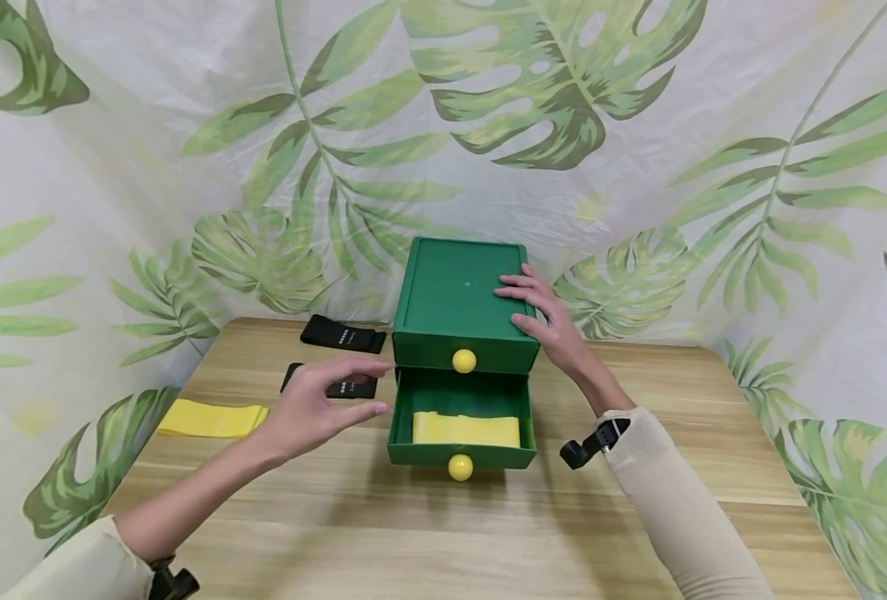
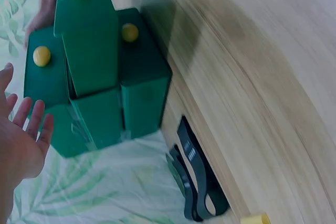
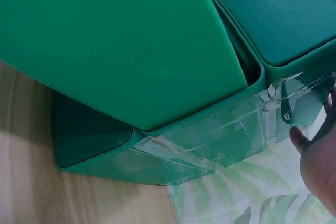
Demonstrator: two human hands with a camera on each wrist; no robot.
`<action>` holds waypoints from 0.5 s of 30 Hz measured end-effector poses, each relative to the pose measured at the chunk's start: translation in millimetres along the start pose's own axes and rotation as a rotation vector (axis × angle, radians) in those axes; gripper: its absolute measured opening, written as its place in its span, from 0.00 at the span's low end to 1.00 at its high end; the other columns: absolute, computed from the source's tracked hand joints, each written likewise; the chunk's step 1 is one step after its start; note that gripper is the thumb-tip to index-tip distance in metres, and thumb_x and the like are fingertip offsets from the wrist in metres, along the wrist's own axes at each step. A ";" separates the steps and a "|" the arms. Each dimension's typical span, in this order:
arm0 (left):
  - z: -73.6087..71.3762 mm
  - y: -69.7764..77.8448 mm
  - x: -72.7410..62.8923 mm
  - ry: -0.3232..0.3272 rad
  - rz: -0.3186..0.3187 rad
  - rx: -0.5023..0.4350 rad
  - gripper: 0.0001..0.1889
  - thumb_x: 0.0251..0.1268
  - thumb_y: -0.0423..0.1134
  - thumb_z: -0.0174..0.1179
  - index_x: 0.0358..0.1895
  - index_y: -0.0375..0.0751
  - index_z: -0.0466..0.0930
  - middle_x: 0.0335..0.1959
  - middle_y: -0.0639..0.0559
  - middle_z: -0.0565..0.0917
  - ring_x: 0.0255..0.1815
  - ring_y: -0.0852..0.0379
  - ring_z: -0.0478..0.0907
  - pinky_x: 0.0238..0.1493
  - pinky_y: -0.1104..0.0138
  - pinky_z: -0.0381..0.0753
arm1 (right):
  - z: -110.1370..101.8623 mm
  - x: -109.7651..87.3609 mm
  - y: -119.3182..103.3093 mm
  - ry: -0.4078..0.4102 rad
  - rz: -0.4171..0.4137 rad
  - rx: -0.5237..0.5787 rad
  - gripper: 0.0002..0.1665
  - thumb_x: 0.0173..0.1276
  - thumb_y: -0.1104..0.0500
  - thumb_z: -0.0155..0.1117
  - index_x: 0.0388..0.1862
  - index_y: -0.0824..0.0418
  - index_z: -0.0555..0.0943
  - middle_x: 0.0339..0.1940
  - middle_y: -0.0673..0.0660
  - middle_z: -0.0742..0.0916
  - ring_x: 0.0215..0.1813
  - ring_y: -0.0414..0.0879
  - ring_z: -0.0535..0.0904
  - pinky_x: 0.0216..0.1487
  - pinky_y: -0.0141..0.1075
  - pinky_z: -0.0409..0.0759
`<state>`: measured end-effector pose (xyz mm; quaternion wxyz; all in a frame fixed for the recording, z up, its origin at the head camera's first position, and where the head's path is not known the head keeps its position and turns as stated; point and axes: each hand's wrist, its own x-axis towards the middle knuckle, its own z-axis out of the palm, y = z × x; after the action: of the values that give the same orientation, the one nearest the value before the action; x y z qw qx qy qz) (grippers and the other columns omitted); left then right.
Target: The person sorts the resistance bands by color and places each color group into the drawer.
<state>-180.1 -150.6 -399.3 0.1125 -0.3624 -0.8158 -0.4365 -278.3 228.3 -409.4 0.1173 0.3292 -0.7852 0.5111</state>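
A green drawer cabinet (image 1: 458, 287) with yellow knobs stands at the back of the table. Its middle drawer (image 1: 423, 454) is pulled out, and a folded yellow elastic band (image 1: 466, 430) lies inside. In the head view my left hand (image 1: 316, 404) hovers left of the pulled-out drawer, thumb and fingers apart, holding nothing. My right hand (image 1: 547, 315) rests on the cabinet's top at its right edge, fingers spread. The right wrist view shows the drawer's side (image 3: 131, 51) up close, with the right hand (image 3: 319, 163) against the cabinet's upper part.
Two black bands with white print lie left of the cabinet, one farther back (image 1: 342, 333) and one nearer (image 1: 357, 387), partly behind the left hand. Another yellow band (image 1: 211, 418) is by the table's left edge. Leaf-printed cloth (image 1: 526, 200) hangs behind the table.
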 end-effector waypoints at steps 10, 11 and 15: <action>-29.4 -19.1 -6.7 -0.038 -0.011 0.038 0.27 0.59 0.32 0.79 0.63 0.47 0.85 0.59 0.55 0.87 0.58 0.53 0.85 0.61 0.71 0.82 | 0.6 -0.1 -1.1 0.003 0.005 -0.001 0.24 0.79 0.63 0.56 0.70 0.66 0.80 0.79 0.63 0.73 0.89 0.54 0.44 0.86 0.60 0.39; -32.9 -22.1 -7.2 -0.045 -0.002 0.042 0.27 0.59 0.32 0.79 0.63 0.48 0.85 0.59 0.55 0.87 0.58 0.54 0.85 0.61 0.72 0.81 | 0.7 0.0 -1.1 0.004 0.003 0.000 0.24 0.79 0.63 0.56 0.70 0.67 0.80 0.79 0.64 0.73 0.89 0.55 0.44 0.86 0.60 0.39; -46.0 -34.0 -10.5 -0.086 0.031 0.066 0.28 0.57 0.31 0.80 0.63 0.46 0.85 0.59 0.52 0.88 0.59 0.59 0.84 0.62 0.76 0.78 | 0.7 0.0 0.5 0.004 -0.003 0.003 0.24 0.79 0.63 0.56 0.70 0.67 0.80 0.79 0.64 0.73 0.89 0.55 0.44 0.86 0.60 0.38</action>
<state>-202.2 -204.4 -398.7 0.0959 -0.3895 -0.8282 -0.3915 -278.5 227.8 -410.1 0.1192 0.3298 -0.7837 0.5127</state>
